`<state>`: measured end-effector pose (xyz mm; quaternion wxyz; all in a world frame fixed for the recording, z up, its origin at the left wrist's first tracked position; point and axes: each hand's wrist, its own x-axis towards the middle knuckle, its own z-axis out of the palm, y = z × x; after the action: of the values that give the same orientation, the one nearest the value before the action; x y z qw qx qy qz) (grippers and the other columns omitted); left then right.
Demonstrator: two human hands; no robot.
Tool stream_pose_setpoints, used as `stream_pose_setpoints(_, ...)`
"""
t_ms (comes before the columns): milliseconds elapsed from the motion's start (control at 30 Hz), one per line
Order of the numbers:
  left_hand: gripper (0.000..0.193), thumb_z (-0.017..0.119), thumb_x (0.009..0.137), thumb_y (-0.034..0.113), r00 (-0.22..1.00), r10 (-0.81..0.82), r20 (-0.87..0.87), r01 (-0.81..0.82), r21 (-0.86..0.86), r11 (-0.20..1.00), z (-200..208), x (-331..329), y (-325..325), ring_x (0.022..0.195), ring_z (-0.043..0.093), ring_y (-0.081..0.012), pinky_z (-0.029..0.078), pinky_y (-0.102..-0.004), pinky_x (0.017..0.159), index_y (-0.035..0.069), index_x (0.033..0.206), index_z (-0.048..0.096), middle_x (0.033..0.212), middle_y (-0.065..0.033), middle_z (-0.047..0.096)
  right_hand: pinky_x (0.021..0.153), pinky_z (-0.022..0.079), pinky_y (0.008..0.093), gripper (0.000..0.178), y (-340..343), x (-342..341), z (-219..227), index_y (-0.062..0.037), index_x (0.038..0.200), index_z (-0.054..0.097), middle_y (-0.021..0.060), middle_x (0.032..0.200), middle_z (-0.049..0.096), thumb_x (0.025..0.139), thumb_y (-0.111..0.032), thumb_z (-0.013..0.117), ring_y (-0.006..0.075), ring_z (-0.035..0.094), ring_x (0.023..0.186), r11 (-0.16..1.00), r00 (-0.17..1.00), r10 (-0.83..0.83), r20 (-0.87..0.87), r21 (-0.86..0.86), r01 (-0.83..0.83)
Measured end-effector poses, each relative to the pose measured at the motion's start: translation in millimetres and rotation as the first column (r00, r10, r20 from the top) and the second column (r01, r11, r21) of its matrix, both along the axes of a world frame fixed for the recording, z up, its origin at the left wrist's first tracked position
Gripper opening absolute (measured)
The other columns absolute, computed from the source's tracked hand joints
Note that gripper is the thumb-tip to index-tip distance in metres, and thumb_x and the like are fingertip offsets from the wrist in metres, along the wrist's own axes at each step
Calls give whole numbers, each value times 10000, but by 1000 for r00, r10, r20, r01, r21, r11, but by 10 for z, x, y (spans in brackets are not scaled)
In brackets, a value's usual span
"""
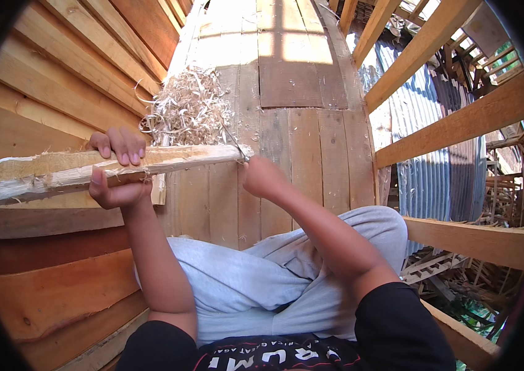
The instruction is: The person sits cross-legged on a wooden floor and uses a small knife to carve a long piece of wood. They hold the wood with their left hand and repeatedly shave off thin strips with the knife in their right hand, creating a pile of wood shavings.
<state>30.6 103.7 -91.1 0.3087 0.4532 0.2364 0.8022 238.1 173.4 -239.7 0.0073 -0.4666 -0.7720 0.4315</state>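
A long piece of pale, roughly hewn wood [181, 157] lies across in front of me, running from the left edge to the middle. My left hand [117, 193] is closed around it from below, with fingertips curling over its far side and the thumb on the near side. My right hand [263, 177] is a fist at the wood's right end. From that fist a thin, narrow knife blade [233, 141] slants up and left across the wood's tip. The knife's handle is hidden inside my fingers.
A heap of curled wood shavings [188, 105] sits beyond the wood on the plank floor [305, 145]. Stacked boards [58, 80] rise along the left. A wooden railing [460, 123] borders the right, with corrugated metal sheets [419, 136] past it. My crossed legs [231, 278] are close in front.
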Motion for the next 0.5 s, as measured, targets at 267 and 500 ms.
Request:
stream_pose_setpoints(267,351,611,737,361,998,39,55,-38,-12,999,10,52,10,603,420,-143,361,-295,622,109,854,397,666,-33,420,745,499,510,251,-74,-46,68,73,984,544,287,881,649,941,-167,485,440,642,860,997,998,-51,39,68,48)
stream_pose_setpoints(500,345,616,739,345,999,23,32,-23,-2,1000,27,98,12,606,419,-151,365,-294,622,107,864,399,674,-43,422,737,482,534,278,-186,-129,122,73,922,548,304,860,631,958,-186,453,464,620,836,973,980,-198,-1,123,197)
